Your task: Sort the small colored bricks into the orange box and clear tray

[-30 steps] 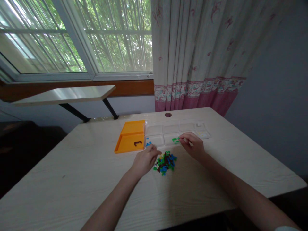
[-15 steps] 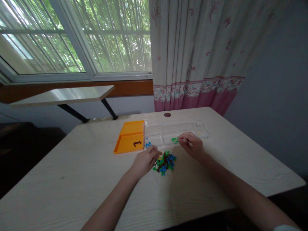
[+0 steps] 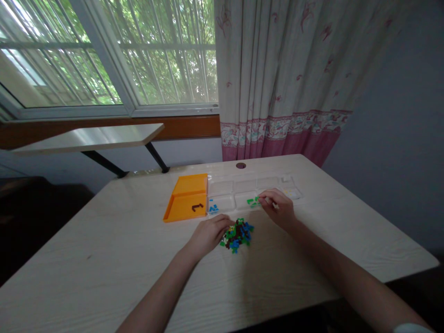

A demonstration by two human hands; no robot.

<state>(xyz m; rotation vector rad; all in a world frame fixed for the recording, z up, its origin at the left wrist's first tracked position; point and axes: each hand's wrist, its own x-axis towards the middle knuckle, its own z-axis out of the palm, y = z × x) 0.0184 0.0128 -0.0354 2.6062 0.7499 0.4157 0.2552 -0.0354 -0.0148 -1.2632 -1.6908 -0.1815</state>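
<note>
A small heap of green, blue and dark brown pieces (image 3: 238, 234) lies on the pale wooden table (image 3: 121, 259). My left hand (image 3: 208, 235) rests curled at the heap's left edge, its fingertips touching the pieces. My right hand (image 3: 279, 209) is pinched over the clear compartment tray (image 3: 243, 187), right beside the green pieces (image 3: 251, 201) in one cell; what the fingers hold is too small to make out. Blue pieces (image 3: 213, 208) lie in the tray's front left cell. An orange tray (image 3: 187, 203) with one dark brown piece (image 3: 197, 207) stands to the left.
A round cable hole (image 3: 240, 165) sits near the table's far edge. Behind it hang a floral curtain (image 3: 277, 78) and a barred window (image 3: 104, 51). A narrow shelf board (image 3: 90, 137) juts out below the sill at the left.
My left hand has slid slightly right and closer onto the heap. My right hand stays pinched at the green cell, hardly moved.
</note>
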